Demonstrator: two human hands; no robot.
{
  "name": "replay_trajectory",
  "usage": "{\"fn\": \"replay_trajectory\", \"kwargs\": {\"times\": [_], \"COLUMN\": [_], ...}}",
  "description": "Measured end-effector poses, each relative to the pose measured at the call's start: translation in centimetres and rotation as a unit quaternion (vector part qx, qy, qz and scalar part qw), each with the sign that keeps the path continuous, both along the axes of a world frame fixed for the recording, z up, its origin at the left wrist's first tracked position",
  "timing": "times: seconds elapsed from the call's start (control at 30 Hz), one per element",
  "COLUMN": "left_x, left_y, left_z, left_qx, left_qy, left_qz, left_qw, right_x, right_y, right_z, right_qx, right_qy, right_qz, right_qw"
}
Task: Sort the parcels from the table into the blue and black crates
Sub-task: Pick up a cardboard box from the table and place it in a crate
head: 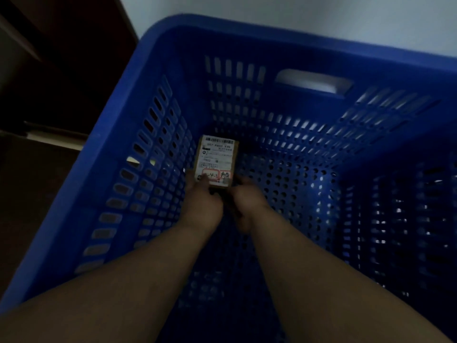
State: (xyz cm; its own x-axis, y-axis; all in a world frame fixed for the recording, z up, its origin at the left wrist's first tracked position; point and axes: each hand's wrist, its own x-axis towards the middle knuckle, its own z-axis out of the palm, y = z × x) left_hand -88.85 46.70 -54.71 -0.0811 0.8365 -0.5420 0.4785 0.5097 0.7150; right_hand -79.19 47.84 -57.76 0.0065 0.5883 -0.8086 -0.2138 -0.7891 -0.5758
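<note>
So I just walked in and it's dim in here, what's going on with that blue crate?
A person is reaching deep into the blue crate with both arms. The left hand and right hand together hold a small brown parcel, white shipping label up, low near the perforated floor. No other parcel shows inside.

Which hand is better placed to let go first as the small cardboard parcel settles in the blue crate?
Probably the right hand: it grips only the small cardboard parcel's corner, while the left hand's thumb lies over the label.

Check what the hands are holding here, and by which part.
Both hands, left hand and right hand, grip the labelled parcel by its near end, inside the blue crate.
</note>
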Motion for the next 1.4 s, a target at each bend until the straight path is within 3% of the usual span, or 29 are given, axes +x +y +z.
{"fn": "replay_trajectory", "kwargs": {"times": [0.17,0.37,0.53,0.67,0.83,1.03,1.4], "left_x": [-0.4,1.4,3.6,6.1,10.4,18.1,34.6], "left_y": [-0.9,-4.8,-10.6,-13.9,-18.0,-27.3,-38.0], "left_z": [1.0,6.9,14.5,22.1,30.6,37.9,42.3], "left_qx": [-0.018,-0.059,-0.098,-0.059,0.018,0.061,0.088], "left_qy": [0.025,0.057,0.12,0.125,0.113,0.062,0.047], "left_qz": [-0.013,-0.076,-0.128,-0.116,-0.173,-0.258,-0.318], "left_qw": [0.999,0.994,0.98,0.984,0.978,0.962,0.943], "right_x": [2.0,5.3,9.1,13.4,20.1,29.9,50.1], "right_y": [-3.0,-6.5,-9.7,-13.6,-21.3,-35.6,-54.4], "right_z": [1.7,8.0,16.6,24.7,33.3,40.8,47.2], "right_qx": [-0.023,-0.057,-0.01,0.045,0.114,0.124,0.093], "right_qy": [0.068,-0.017,-0.079,-0.104,-0.16,-0.306,-0.445], "right_qz": [0.019,0.147,0.206,0.217,0.172,0.095,0.006], "right_qw": [0.997,0.987,0.975,0.97,0.965,0.939,0.891]}}
